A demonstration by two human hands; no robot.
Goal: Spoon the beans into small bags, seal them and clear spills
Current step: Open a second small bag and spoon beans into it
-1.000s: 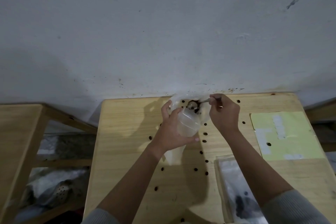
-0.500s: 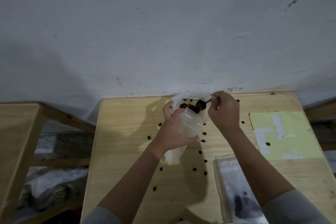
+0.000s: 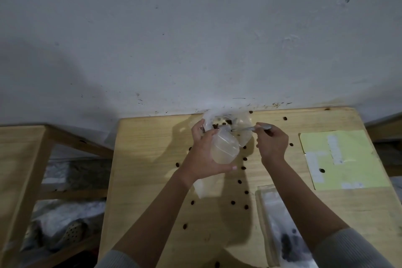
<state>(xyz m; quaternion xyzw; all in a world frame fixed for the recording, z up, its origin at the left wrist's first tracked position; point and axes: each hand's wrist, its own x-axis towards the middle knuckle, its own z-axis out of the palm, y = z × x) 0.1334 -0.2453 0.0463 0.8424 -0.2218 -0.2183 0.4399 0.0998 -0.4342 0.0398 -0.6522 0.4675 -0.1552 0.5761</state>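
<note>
My left hand (image 3: 204, 154) grips a small clear plastic bag (image 3: 224, 148), holding its mouth open above the wooden table (image 3: 148, 159). My right hand (image 3: 272, 143) pinches a metal spoon (image 3: 243, 129) whose bowl points left at the bag's mouth. Behind the small bag lies a larger clear bag (image 3: 241, 124) with dark beans (image 3: 216, 126) showing at its opening. The spoon's bowl is partly hidden by the plastic. Several loose beans (image 3: 240, 181) are scattered over the table between and below my hands.
A yellow sheet (image 3: 341, 159) with white tape patches and one bean lies at the right. A clear bag with some beans (image 3: 282, 230) rests at the lower right. The grey wall stands right behind the table. A second wooden table (image 3: 24, 150) is on the left.
The spoon came up loaded with beans from the large bag and now reaches lower, at the small bag's mouth. My left hand kept its hold on the small bag.
</note>
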